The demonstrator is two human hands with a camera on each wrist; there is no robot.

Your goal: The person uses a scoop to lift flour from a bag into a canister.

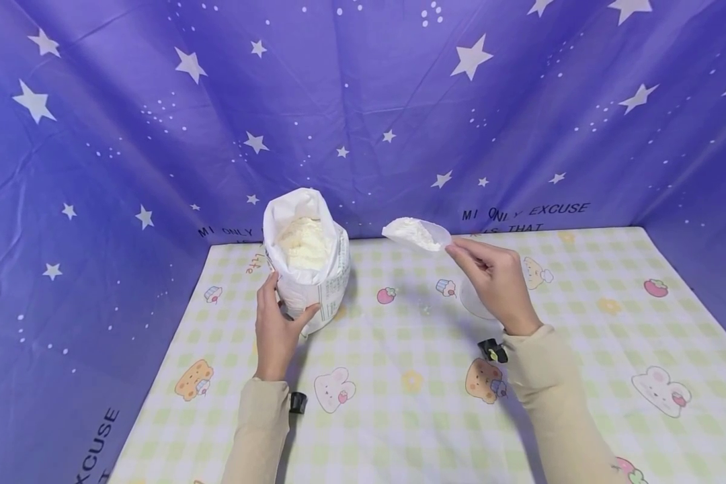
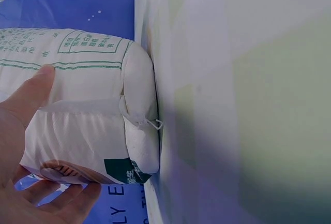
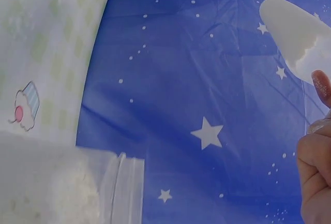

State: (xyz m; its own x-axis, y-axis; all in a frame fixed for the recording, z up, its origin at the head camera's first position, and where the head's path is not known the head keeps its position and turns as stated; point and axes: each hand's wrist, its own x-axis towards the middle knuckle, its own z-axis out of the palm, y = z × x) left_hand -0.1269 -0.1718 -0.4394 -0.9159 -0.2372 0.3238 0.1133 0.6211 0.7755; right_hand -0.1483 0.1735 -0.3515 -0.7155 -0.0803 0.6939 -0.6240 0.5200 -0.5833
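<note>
An open white flour bag (image 1: 329, 289) stands upright on the table, full of pale powder (image 1: 305, 245). My left hand (image 1: 278, 329) holds its near side, thumb on the printed face and fingers round the other side; the left wrist view shows the bag's stitched bottom edge. In my right hand (image 1: 499, 282), thumb and fingers pinch the handle end of a translucent white scoop (image 1: 440, 235). White powder lies heaped in the scoop, which is raised above the table. Below the right hand stands a clear plastic container (image 3: 57, 182), partly hidden in the head view; powder shows through its wall.
A green-and-white checked cloth (image 1: 387, 430) with cartoon prints covers the table. Behind and at the sides hangs a blue curtain (image 1: 363, 101) with white stars, meeting the table's back edge close behind the bag. Small black devices (image 1: 493, 351) are on both wrists.
</note>
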